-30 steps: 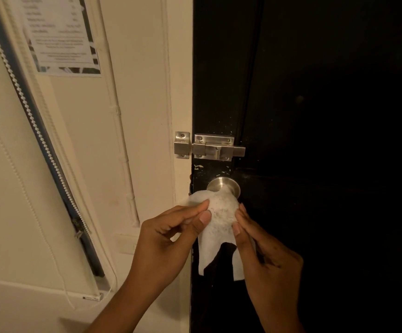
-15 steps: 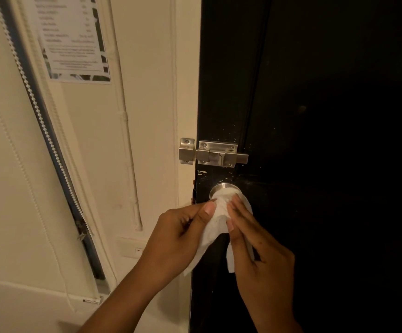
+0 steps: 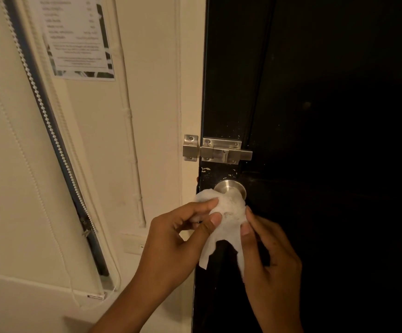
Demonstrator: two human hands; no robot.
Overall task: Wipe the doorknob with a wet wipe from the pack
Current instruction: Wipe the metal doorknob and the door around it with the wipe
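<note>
A round metal doorknob [image 3: 231, 186] sticks out of the black door [image 3: 327, 116] near its left edge. A white wet wipe [image 3: 228, 212] is draped over the knob's front and hides most of it; two loose ends hang below. My left hand [image 3: 178, 239] pinches the wipe's left side between thumb and fingers. My right hand [image 3: 267, 255] holds the wipe's right side with its fingertips against the knob. The wipe pack is not in view.
A steel slide bolt [image 3: 216, 150] spans the door edge and cream frame just above the knob. To the left are a cream wall, a printed notice [image 3: 77, 37], a beaded blind cord [image 3: 48, 121] and a wall switch [image 3: 134, 243].
My hands have spread slightly apart, opening the wipe wider over the knob; half a second ago my fingertips were bunched together on it. The view shifted a little.
</note>
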